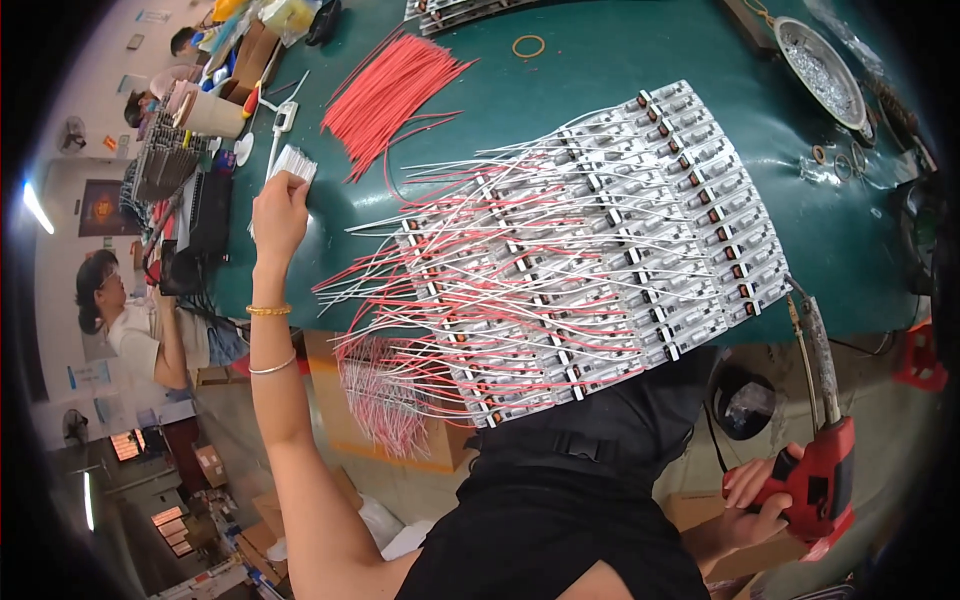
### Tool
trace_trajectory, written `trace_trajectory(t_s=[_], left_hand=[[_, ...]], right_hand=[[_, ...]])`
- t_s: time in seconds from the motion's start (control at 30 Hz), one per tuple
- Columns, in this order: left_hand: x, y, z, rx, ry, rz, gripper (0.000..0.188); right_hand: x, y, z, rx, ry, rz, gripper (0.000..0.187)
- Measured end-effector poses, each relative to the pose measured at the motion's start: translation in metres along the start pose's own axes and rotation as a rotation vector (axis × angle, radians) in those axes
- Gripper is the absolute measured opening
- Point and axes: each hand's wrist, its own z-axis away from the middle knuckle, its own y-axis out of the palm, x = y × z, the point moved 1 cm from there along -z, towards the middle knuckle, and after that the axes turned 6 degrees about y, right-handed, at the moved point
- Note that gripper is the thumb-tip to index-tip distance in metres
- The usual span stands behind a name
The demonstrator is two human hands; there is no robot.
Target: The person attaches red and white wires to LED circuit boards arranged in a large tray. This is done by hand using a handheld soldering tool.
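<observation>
My left hand [281,212] reaches to the far left of the table, its fingers pinched at the near end of a bundle of short white wires [296,161]. How many wires are between the fingertips is hidden. Low on the right, my right hand [758,500] grips a red and black soldering gun [828,475], its metal tip pointing up toward the corner of the board panel. Rows of small circuit boards [640,235] form that large panel at the table's near edge. Red and white wires stick out of its left part. Beyond lies a pile of red wires [395,95].
A metal dish [822,75] holds shiny bits at the far right. Rubber bands [528,46] lie on the green table [560,95]. Left, a beige cup [212,112] stands among tools and boxes. A tangle of wires [385,400] hangs over the near edge. A co-worker [125,310] sits left.
</observation>
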Motion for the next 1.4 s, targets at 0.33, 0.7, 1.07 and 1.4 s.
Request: trace_trajectory(t_s=[0.33, 0.7, 1.07, 1.4], left_hand=[[-0.062, -0.033, -0.011, -0.220, 0.164, -0.042, 0.009], [-0.331, -0.032, 0.018, 0.230, 0.805, 0.841, 0.012], [-0.358, -0.021, 0.027, 0.190, 0.743, 0.780, 0.014], [-0.359, -0.023, 0.025, 0.185, 0.750, 0.763, 0.014]], right_hand=[[0.001, -0.008, 0.009, 0.059, 0.038, -0.027, 0.073], [0.014, 0.018, 0.023, 0.018, 0.136, 0.121, 0.082], [0.023, 0.019, 0.026, -0.149, 0.397, 0.059, 0.063], [0.003, -0.017, 0.054, -0.112, 0.180, 0.554, 0.068]])
